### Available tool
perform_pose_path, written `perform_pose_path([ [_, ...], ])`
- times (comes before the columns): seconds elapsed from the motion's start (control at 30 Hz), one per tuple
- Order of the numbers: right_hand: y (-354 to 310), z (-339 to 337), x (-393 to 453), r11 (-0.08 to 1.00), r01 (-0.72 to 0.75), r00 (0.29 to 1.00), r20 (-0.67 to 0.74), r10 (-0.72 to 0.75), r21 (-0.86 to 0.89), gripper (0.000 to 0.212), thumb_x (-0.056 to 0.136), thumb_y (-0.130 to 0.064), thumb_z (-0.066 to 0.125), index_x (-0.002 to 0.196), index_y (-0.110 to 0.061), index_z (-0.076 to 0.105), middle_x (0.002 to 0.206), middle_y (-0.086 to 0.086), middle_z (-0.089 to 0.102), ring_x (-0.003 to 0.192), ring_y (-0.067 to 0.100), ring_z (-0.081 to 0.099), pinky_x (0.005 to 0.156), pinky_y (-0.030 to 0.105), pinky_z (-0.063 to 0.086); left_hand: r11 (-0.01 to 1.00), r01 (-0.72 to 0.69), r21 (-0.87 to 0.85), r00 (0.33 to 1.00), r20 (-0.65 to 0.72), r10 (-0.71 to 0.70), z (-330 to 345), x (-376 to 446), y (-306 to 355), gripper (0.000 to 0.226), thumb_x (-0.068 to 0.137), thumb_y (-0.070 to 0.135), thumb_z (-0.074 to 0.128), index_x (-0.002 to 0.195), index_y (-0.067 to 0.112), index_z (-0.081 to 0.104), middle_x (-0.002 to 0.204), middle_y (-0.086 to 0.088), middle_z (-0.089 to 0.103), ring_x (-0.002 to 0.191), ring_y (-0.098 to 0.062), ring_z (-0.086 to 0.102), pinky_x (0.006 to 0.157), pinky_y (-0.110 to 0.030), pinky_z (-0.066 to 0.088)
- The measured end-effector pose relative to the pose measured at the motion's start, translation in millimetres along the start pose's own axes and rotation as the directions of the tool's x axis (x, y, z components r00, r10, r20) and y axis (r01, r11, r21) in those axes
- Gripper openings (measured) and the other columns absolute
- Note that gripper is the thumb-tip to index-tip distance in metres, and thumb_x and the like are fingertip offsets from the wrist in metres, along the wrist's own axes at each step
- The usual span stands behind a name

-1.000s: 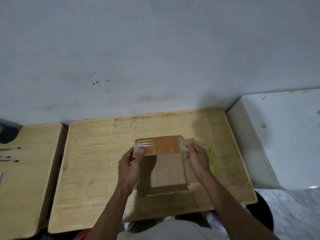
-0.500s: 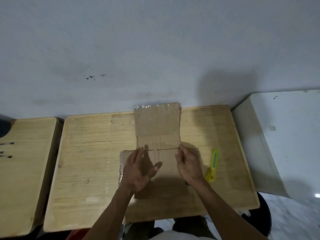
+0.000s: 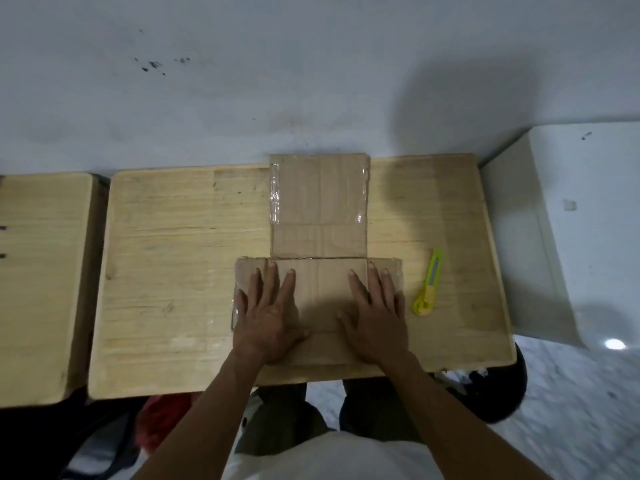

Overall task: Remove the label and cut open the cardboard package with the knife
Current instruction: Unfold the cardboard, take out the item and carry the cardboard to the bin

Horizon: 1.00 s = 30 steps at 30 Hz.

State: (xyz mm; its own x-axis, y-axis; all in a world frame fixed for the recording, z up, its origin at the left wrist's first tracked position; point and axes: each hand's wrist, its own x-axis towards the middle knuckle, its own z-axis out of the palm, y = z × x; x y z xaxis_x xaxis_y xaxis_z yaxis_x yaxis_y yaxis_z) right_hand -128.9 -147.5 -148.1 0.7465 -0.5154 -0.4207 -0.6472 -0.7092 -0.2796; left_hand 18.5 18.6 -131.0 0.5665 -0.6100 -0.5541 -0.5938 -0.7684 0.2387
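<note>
The brown cardboard package lies unfolded and flat on the wooden table, its far flap edged with clear tape and reaching past the table's back edge. My left hand presses palm-down on the near left part of the cardboard, fingers spread. My right hand presses flat on the near right part in the same way. A yellow utility knife rests on the table just right of the cardboard, apart from my right hand. I see no label.
A second wooden table stands to the left with a narrow gap between. A white cabinet stands to the right. A grey wall rises behind the tables. My legs and a red object show below the table's near edge.
The package has gone from a folded flap held up in both hands to lying fully flat. Both hands have come down and spread on the cardboard. The knife has stayed put.
</note>
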Motion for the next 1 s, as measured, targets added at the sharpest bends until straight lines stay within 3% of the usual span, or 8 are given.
perform_pose_path([
  [0.1,4,10,-17,0.999,0.017,1.000,0.019,-0.016,-0.038,0.077,0.092,-0.065,0.032,0.153,-0.038,-0.006,0.164,0.001,-0.016,0.149,0.025,-0.021,0.120,0.054,0.004,1.000,-0.014,0.021,1.000,-0.007,0.014,13,-13,-2,0.118,0.071,0.082,0.053,0.151,0.037,-0.022,0.160,-0.004,-0.032,0.146,-0.033,-0.030,0.119,-0.062,-0.003],
  [0.27,13,21,-27,0.991,0.062,0.998,0.001,-0.062,-0.119,0.077,0.093,-0.070,0.027,0.155,-0.034,-0.001,0.165,0.004,-0.008,0.151,0.027,-0.014,0.120,0.055,0.006,0.998,-0.035,0.049,0.999,-0.022,0.036,35,-32,-7,0.120,0.066,0.094,0.035,0.153,0.033,-0.017,0.160,-0.006,-0.031,0.145,-0.033,-0.032,0.118,-0.061,-0.010],
  [0.47,24,23,-26,0.977,0.126,0.991,-0.018,-0.131,-0.172,0.081,0.090,-0.074,0.026,0.156,-0.030,0.007,0.166,0.007,0.000,0.152,0.029,-0.006,0.119,0.055,0.011,0.993,-0.015,0.113,1.000,-0.011,0.016,43,-32,-6,0.124,0.064,0.097,0.030,0.150,0.029,-0.028,0.156,-0.008,-0.039,0.141,-0.034,-0.039,0.117,-0.062,-0.011],
  [0.63,25,19,-27,0.979,0.160,0.986,-0.022,-0.164,-0.124,0.077,0.093,-0.069,0.029,0.156,-0.031,0.006,0.166,0.005,-0.002,0.152,0.025,-0.009,0.119,0.051,0.006,0.996,-0.011,0.088,1.000,-0.028,0.014,45,-33,-5,0.121,0.067,0.096,0.030,0.151,0.029,-0.024,0.158,-0.008,-0.035,0.143,-0.035,-0.034,0.117,-0.063,-0.008],
  [0.7,24,13,-29,0.987,0.158,0.985,-0.070,-0.160,-0.038,0.069,0.097,-0.059,0.033,0.156,-0.029,0.011,0.166,0.004,0.004,0.152,0.023,-0.005,0.121,0.048,0.007,1.000,-0.011,-0.007,0.996,-0.093,0.011,41,-34,-4,0.117,0.071,0.092,0.035,0.153,0.030,-0.021,0.159,-0.005,-0.032,0.146,-0.032,-0.031,0.118,-0.061,-0.008],
  [0.83,19,10,-38,0.958,0.032,0.918,-0.387,0.084,0.284,0.051,0.098,-0.023,0.052,0.146,-0.011,0.039,0.153,0.015,0.036,0.144,0.029,0.028,0.115,0.050,0.031,0.912,0.166,-0.376,0.929,-0.251,-0.272,33,-41,0,0.103,0.080,0.079,0.047,0.155,0.030,-0.004,0.165,-0.007,-0.010,0.152,-0.030,-0.008,0.119,-0.055,-0.003],
  [0.93,14,13,-47,0.856,-0.139,0.883,-0.330,0.335,0.497,0.053,0.096,-0.022,0.054,0.146,-0.013,0.038,0.146,0.014,0.041,0.133,0.031,0.036,0.109,0.043,0.034,0.801,0.289,-0.525,0.860,-0.226,-0.458,34,-42,-4,0.101,0.078,0.079,0.045,0.152,0.019,0.012,0.157,-0.020,0.021,0.144,-0.042,0.022,0.116,-0.062,0.023],
  [1.0,10,13,-50,0.806,-0.162,0.867,-0.308,0.391,0.569,0.055,0.095,-0.023,0.055,0.146,-0.014,0.037,0.143,0.013,0.044,0.128,0.031,0.039,0.104,0.037,0.033,0.776,0.304,-0.552,0.854,-0.203,-0.479,33,-42,-4,0.099,0.079,0.073,0.050,0.152,0.017,0.015,0.154,-0.019,0.028,0.140,-0.043,0.027,0.111,-0.063,0.030],
])
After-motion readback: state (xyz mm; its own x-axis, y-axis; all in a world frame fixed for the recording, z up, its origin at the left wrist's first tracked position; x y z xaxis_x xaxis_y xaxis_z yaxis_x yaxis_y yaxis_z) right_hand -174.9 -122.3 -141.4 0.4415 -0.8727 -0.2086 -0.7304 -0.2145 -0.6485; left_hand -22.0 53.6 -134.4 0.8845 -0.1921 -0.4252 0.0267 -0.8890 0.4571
